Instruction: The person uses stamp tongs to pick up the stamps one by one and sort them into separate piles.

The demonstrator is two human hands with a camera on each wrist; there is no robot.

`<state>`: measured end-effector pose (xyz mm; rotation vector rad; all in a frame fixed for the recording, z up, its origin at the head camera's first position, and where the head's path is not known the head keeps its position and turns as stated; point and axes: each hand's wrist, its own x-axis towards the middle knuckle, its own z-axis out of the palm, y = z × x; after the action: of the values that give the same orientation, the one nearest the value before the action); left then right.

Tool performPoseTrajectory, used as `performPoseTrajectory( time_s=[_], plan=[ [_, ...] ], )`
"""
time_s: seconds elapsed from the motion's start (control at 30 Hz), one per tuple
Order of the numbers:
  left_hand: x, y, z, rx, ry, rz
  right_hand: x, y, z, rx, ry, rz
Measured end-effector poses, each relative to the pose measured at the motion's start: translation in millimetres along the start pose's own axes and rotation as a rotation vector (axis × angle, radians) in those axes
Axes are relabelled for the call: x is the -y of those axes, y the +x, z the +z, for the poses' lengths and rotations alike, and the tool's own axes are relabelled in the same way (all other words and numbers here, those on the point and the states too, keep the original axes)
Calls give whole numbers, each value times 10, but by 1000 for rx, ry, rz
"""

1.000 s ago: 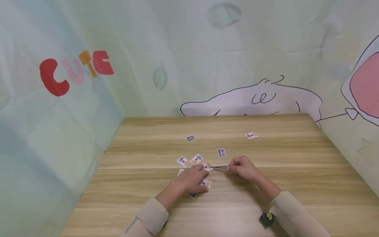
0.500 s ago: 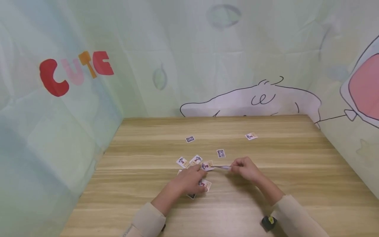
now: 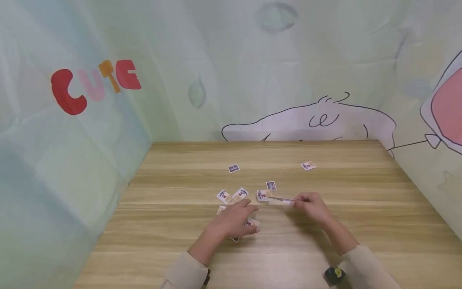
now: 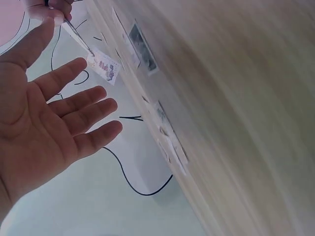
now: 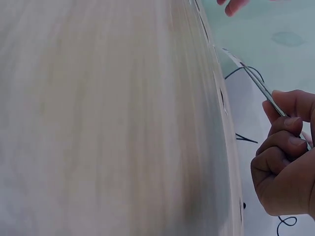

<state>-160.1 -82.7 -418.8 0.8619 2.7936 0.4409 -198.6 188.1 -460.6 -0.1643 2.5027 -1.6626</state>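
Pale green cloth (image 3: 180,80) hangs behind the table and along its sides, its printed drawings facing the person. Wooden and broad, the table (image 3: 361,224) bears the loose stamps, flat and scattered. The left hand (image 3: 236,220) is spread above some of them, holding nothing; its height in the left wrist view probably keeps it from disturbing them. The right hand (image 3: 312,205) pinches the tweezers (image 3: 283,200) well back from the tips, which likely keeps fingers off the paper and the print in sight. Their tips grip one edge of the held stamp (image 3: 263,195), which looks lifted off the table, between the hands and just in front of a dark stamp (image 3: 271,186). Two light stamps (image 3: 224,196) lie beyond the left hand; others are partly hidden under it, so I cannot count them. Farther back, another dark stamp (image 3: 234,168) and a lone light stamp (image 3: 308,165) lie well apart.
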Motion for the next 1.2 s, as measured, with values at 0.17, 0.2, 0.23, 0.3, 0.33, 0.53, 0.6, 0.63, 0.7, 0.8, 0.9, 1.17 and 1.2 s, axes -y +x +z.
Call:
performPoseTrajectory(
  time_s=[0.17,0.2,0.23,0.3,0.33,0.53,0.6,0.63,0.7,0.8,0.9,1.17,1.2],
  plan=[
    [-10,75,58,1,-14,-12,-31,-26,-100,-38,12,10],
    [-14,96,71,2,-14,-16,-35,-32,-127,-49,14,13],
    [-18,119,80,1,-11,-19,-41,-39,-156,-60,16,14],
    [-28,168,97,-4,1,-20,-54,-52,-220,-82,13,17],
    [-33,194,102,-8,6,-19,-61,-55,-254,-92,6,18],
    [-30,331,109,-24,26,-27,-93,-35,-444,-124,-57,57],
    [-24,371,114,-22,32,-30,-96,-26,-490,-134,-56,78],
    [-23,389,114,-22,37,-28,-95,-23,-509,-137,-46,86],
    [-25,416,108,-13,28,-32,-92,-16,-537,-140,-32,99],
    [-48,464,107,-3,26,-33,-96,-6,-578,-147,-12,121],
    [-69,497,107,14,20,-42,-99,5,-595,-152,-17,133],
    [-120,602,94,6,28,-5,-130,26,-615,-168,10,135],
    [-124,616,94,7,30,-2,-133,30,-622,-173,11,140]
  ],
)
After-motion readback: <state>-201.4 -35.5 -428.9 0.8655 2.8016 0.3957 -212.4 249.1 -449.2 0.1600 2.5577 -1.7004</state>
